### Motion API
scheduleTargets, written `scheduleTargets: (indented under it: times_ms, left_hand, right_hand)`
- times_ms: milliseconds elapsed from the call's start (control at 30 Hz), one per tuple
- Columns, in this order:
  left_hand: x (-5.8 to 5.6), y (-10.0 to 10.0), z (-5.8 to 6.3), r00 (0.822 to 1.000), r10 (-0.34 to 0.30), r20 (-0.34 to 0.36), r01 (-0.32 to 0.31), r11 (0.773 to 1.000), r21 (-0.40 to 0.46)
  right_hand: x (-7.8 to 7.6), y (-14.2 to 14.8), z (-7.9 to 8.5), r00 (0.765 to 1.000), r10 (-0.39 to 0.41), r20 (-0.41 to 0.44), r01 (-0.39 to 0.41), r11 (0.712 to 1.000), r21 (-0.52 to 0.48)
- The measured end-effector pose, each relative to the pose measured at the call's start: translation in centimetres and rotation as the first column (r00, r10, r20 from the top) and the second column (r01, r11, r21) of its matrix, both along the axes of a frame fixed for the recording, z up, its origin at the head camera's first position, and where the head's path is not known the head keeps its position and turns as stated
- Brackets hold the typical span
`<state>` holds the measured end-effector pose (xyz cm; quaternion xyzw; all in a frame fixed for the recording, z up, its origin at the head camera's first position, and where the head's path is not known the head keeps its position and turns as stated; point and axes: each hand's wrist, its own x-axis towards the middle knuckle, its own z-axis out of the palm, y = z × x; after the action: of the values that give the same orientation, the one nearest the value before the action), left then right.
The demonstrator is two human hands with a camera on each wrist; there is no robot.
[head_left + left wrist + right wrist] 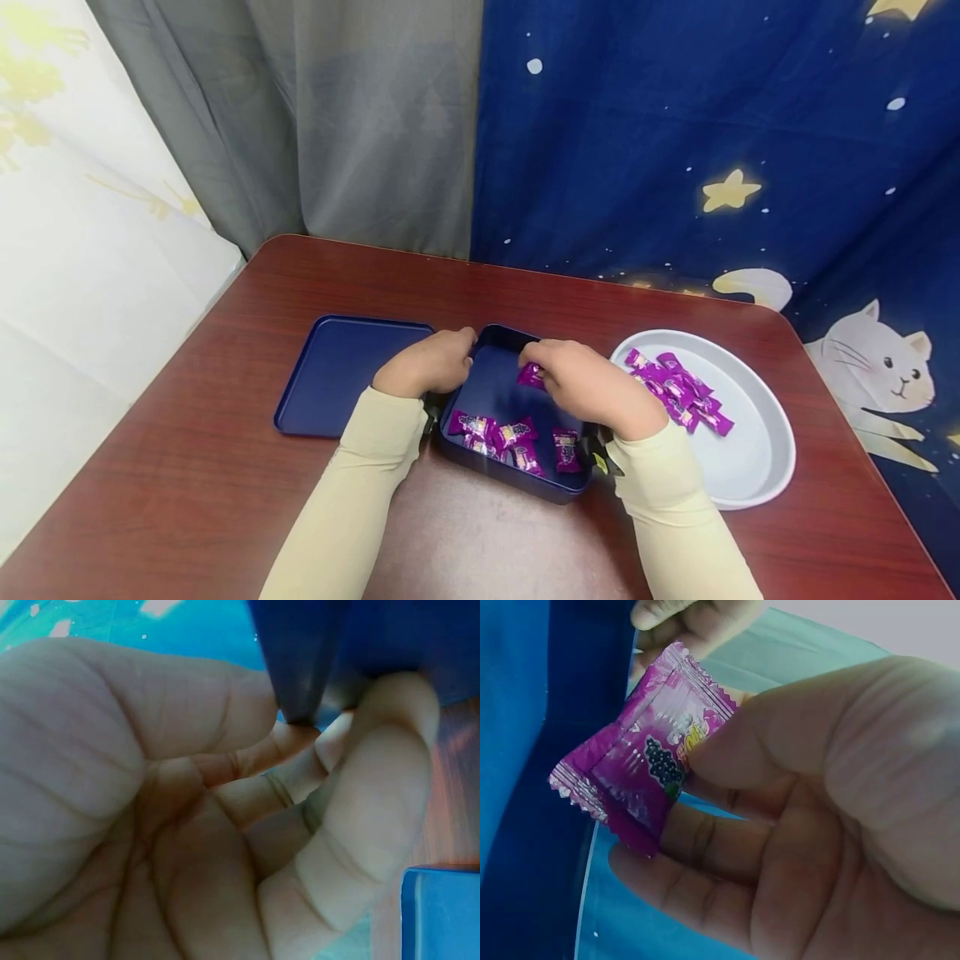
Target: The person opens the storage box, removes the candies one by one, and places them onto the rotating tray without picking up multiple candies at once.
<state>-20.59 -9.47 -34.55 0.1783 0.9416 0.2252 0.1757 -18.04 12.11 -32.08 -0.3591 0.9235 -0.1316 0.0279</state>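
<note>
Over the box [487, 383], right hand [592, 385] pinches a candy [626, 765]; left hand [431, 364] grips the wall [296, 656]. Probably best: steady wall, low release.

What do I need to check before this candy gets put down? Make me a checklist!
1. Right grip has the candy: ok, pinched between thumb and fingers.
2. Left grip holds the box: ok, at its edge.
3. Box uncovered: ok, open on top.
4. Bare space inside: ok, beyond the loose candies.
5. White dish emptied: not ok, a candy pile lies there.
6. Flat blue tray fits as a lid: cannot tell.
</note>
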Motion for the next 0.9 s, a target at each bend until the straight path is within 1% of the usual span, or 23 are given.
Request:
scheduleTargets:
  times_ms: [267,533,733,900]
  left_hand:
    - [0.0,-0.1,-0.2,1.000,-0.008,-0.001,0.008,1.000,0.006]
    - [0.1,0.0,-0.1,1.000,-0.001,-0.001,0.001,1.000,0.004]
    - [0.0,-0.1,-0.2,1.000,0.007,0.005,-0.007,1.000,0.002]
    - [0.0,-0.1,-0.1,1.000,0.005,0.005,-0.005,1.000,0.012]
  right_hand:
    - [-0.1,1.6,0.6,1.000,-0.016,-0.016,0.016,0.999,-0.042]
    - [-0.8,4.1,1.2,0.997,-0.080,0.007,0.080,0.993,-0.083]
    - [-0.8,5.3,1.6,0.987,-0.150,0.053,0.153,0.985,-0.076]
    - [-0.6,6.6,1.7,0.976,-0.200,0.084,0.204,0.978,-0.045]
